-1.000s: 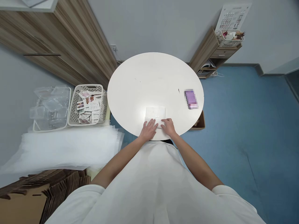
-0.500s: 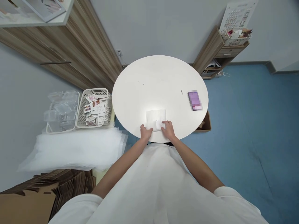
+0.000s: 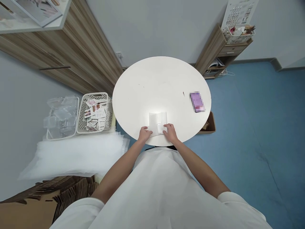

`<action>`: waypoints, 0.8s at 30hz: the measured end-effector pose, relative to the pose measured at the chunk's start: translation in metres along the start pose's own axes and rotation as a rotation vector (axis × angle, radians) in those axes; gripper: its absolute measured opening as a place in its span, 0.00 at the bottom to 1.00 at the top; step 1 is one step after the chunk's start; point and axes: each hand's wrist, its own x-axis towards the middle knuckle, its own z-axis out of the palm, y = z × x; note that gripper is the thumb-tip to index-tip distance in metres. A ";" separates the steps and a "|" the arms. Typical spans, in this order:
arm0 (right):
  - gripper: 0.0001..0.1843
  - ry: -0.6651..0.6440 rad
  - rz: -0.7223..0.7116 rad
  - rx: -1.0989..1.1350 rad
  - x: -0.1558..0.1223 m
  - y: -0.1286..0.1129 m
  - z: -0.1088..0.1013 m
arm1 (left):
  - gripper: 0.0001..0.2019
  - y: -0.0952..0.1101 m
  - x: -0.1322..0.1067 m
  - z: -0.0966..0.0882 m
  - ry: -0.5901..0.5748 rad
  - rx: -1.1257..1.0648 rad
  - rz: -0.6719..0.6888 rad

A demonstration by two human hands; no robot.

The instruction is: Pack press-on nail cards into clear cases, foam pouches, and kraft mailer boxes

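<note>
A white sheet of wrapping foam lies on the near edge of the round white table, folded over a small white item. My left hand grips the sheet's near left corner with curled fingers. My right hand pinches the fold on the right, pressing it over the small item. Both forearms reach in from the bottom of the head view.
A purple packet lies at the table's right side. To the left stand a white basket of small cards, a clear plastic tray, a stack of white foam sheets and flattened cardboard. A wooden shelf stands at the back right.
My left hand went from lying flat on the sheet to gripping its near left corner. The sheet's near part has been folded up over the small item.
</note>
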 end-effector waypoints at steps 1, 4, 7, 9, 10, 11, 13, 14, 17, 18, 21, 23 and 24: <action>0.20 0.000 0.003 -0.005 0.000 0.000 0.000 | 0.14 -0.001 0.000 -0.001 -0.019 0.037 0.026; 0.20 -0.003 0.008 -0.018 -0.001 -0.001 -0.001 | 0.10 -0.003 -0.001 -0.001 -0.022 0.199 0.112; 0.20 -0.015 0.006 -0.030 -0.001 -0.003 -0.001 | 0.13 0.001 -0.002 0.000 0.038 0.289 0.151; 0.20 -0.033 -0.001 -0.037 -0.002 -0.004 0.000 | 0.14 0.006 -0.003 0.003 0.076 0.314 0.182; 0.20 -0.042 -0.003 -0.041 -0.003 -0.005 0.002 | 0.15 0.009 -0.004 0.005 0.088 0.326 0.209; 0.20 -0.048 -0.004 -0.045 -0.003 -0.006 0.003 | 0.15 0.012 -0.005 0.008 0.095 0.337 0.241; 0.20 -0.043 0.000 -0.055 -0.003 -0.008 0.007 | 0.14 0.018 -0.009 0.016 0.077 0.347 0.305; 0.20 -0.033 0.004 -0.060 -0.003 -0.009 0.008 | 0.12 0.020 -0.011 0.020 0.052 0.341 0.331; 0.19 -0.020 0.016 -0.068 -0.003 -0.011 0.009 | 0.06 0.022 -0.018 0.032 -0.078 0.299 0.377; 0.19 -0.027 0.017 -0.065 -0.002 -0.011 0.007 | 0.05 0.021 -0.019 0.035 -0.119 0.296 0.395; 0.18 -0.056 0.031 -0.020 -0.001 -0.010 -0.002 | 0.11 0.016 -0.024 0.040 -0.169 0.387 0.486; 0.17 -0.059 0.065 0.035 0.001 -0.010 -0.007 | 0.16 0.012 -0.026 0.041 -0.153 0.491 0.576; 0.16 -0.054 0.089 0.052 0.003 -0.011 -0.009 | 0.18 0.009 -0.028 0.041 -0.149 0.535 0.623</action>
